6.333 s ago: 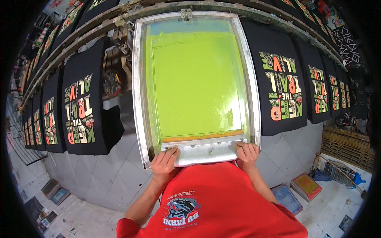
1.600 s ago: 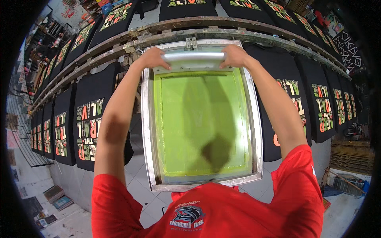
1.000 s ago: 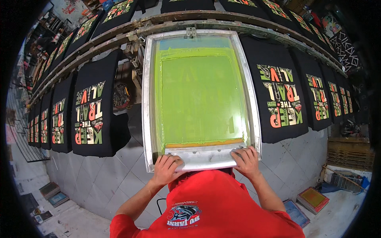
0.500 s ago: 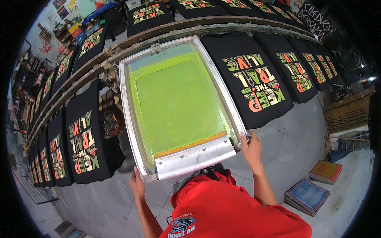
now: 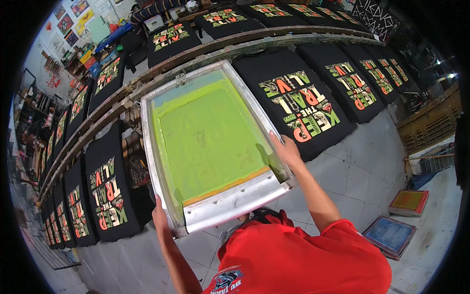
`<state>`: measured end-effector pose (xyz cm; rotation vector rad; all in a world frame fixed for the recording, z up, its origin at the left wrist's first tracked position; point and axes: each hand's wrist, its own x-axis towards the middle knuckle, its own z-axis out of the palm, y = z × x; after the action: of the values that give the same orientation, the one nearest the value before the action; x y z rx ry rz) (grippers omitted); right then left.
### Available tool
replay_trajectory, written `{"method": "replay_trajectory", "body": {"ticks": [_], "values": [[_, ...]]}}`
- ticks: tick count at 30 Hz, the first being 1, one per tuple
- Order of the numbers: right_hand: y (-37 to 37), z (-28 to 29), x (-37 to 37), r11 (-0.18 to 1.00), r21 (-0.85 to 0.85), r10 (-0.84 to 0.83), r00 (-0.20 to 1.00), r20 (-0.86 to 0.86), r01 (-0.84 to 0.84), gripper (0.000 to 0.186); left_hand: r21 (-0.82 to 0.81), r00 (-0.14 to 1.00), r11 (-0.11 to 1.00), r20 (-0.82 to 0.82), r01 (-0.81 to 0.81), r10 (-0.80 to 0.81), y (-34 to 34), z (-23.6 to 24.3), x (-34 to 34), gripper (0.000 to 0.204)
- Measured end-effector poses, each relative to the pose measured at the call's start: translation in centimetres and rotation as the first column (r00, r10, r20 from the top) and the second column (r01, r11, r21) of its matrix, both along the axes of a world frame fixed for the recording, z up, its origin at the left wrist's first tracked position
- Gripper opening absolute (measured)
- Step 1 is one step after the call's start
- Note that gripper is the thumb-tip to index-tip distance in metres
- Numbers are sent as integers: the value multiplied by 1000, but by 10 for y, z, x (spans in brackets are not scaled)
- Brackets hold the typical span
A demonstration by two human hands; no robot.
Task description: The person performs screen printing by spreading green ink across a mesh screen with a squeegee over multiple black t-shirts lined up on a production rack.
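Observation:
A screen printing frame (image 5: 150,142) with pale metal rails lies tilted before me, its mesh (image 5: 210,142) coated in lime green ink. Across its near end rests a squeegee (image 5: 235,202) with a wide metal holder; a strip of its orange blade shows. My left hand (image 5: 160,218) is closed round the left rail close to the near corner. On the right rail, farther up, my right hand (image 5: 287,151) grips the edge, fingertips over the top and casting a shadow on the ink. Whatever lies beneath the frame is hidden.
Black printed T-shirts (image 5: 313,137) lie on boards right of the frame; more black shirts (image 5: 98,215) lie at left. Behind run long wooden rails (image 5: 205,49), with further shirts beyond. At right, two stacks of small screens (image 5: 389,235) sit on the floor.
My right hand has moved from the near right corner farther up the right rail. My left hand has closed in on the left rail near its corner. The view has shifted slightly.

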<state>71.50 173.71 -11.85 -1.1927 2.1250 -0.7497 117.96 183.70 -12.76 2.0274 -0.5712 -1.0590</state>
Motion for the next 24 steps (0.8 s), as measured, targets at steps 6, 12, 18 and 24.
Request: {"method": "replay_trajectory", "body": {"ticks": [6,12,18,24], "values": [[15,-15,6,996,-64,-62,998,3,62,84,-207,993,971,-41,-119,113,33,-18,-13,67],[54,-13,53,989,-145,29,997,68,-19,78,-192,965,967,167,-169,202,149,-46,38,66],[80,-11,161,960,-160,255,955,152,-230,61,-200,822,822,107,-533,559,261,-5,76,71],[127,-23,303,870,-274,451,885,112,-409,63,-170,745,759,149,-628,650,360,15,148,78]]}}
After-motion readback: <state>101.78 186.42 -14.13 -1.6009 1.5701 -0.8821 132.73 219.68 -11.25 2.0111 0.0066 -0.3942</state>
